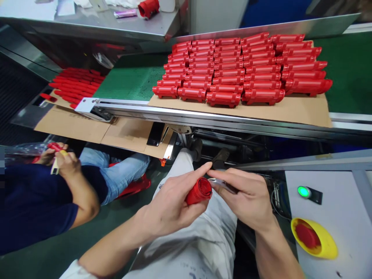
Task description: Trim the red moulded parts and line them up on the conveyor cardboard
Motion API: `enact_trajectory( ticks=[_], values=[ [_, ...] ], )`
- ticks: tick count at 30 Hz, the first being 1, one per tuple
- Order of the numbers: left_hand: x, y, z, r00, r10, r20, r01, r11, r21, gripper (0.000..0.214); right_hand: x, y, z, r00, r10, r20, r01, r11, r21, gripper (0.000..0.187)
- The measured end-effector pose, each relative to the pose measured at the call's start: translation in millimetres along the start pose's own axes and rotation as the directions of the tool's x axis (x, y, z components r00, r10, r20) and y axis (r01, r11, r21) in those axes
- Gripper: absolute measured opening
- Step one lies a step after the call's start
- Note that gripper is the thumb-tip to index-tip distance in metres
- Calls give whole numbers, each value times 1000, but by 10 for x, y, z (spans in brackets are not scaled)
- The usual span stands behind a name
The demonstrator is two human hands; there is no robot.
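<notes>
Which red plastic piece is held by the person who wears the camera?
The red piece in the left hand; the many others near the person lie in rows on the cardboard.

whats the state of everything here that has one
left hand, closed around a red cylindrical housing
right hand, pinching a thin silvery strip
green indicator lamp, lit
emergency stop button, unclear whether pressed
stacked red housings, in rows on a cardboard sheet
phone, lying flat, screen dark
</notes>
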State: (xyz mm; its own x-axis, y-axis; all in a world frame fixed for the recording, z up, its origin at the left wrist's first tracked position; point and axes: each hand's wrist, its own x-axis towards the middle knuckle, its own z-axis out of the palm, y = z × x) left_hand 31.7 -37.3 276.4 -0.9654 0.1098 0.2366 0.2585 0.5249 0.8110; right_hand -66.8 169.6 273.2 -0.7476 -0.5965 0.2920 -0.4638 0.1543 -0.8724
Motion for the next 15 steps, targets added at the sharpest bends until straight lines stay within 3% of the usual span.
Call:
enact_trajectory(
  ticks=[2,5,9,11,13,15],
  values=[
    [0,3,-7,1000,-26,2,26,999,-24,79,-15,40,11,970,240,-32,-222,936,273,17],
    [-22,33,-34,997,-72,17,73,992,-99,74,-83,131,16,883,470,-5,-371,703,607,19],
    [-11,86,-147,978,-191,85,208,934,-291,66,-278,250,99,801,599,-20,-479,660,579,31],
    [121,107,-225,974,-184,133,216,930,-297,61,-398,314,196,737,675,-20,-531,598,601,39],
    [405,153,-283,988,-93,127,118,972,-204,56,-516,402,312,683,730,-17,-554,533,639,47],
    [840,262,-291,995,62,74,-57,996,-67,56,-631,510,424,660,750,-39,-557,523,645,52]
  ],
)
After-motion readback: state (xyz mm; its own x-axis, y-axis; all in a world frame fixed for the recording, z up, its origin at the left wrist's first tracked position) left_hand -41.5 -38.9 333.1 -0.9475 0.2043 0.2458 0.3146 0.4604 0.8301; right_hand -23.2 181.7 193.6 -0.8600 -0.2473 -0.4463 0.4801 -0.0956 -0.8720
